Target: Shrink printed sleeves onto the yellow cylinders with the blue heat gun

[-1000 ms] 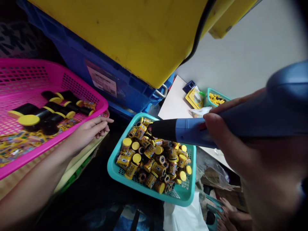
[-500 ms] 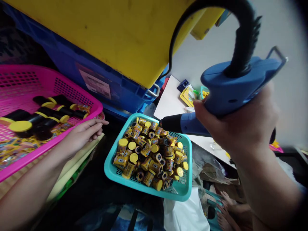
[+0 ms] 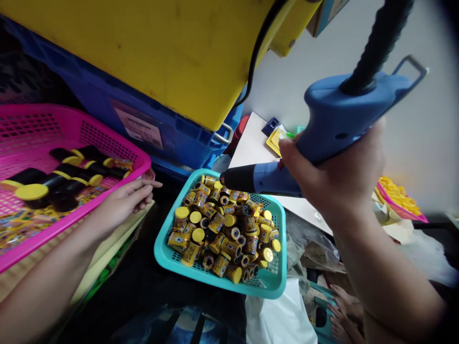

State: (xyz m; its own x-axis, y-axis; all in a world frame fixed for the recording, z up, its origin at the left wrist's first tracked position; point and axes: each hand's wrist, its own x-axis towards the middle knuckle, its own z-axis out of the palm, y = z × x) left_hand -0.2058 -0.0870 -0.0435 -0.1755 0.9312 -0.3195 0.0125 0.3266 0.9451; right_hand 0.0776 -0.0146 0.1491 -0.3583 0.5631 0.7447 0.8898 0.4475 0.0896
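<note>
My right hand (image 3: pixel 333 177) grips a blue heat gun (image 3: pixel 330 119) with a black nozzle. The nozzle points left, over the far edge of a teal basket (image 3: pixel 281 248). Heaped in that basket are several small canisters (image 3: pixel 217 222) with printed yellow sleeves, some with yellow caps, others showing dark ends. My left hand (image 3: pixel 127 198) is beside the pink basket (image 3: pixel 143 165), its index finger stretched out, the others loosely curled, holding nothing. Black tubes with yellow caps (image 3: pixel 32 190) lie in the pink basket on a layer of printed pieces.
A yellow box (image 3: pixel 143 52) sits on a blue crate (image 3: pixel 182 138) behind the baskets. Farther back is a white table (image 3: pixel 247 148) with small items. To the right stands a pink container of yellow pieces (image 3: pixel 399 196). Another person's feet (image 3: pixel 340 306) show at lower right.
My right hand has brought the heat gun slightly to the left, and its nozzle is now farther over the teal basket's back edge. My left hand has stayed put.
</note>
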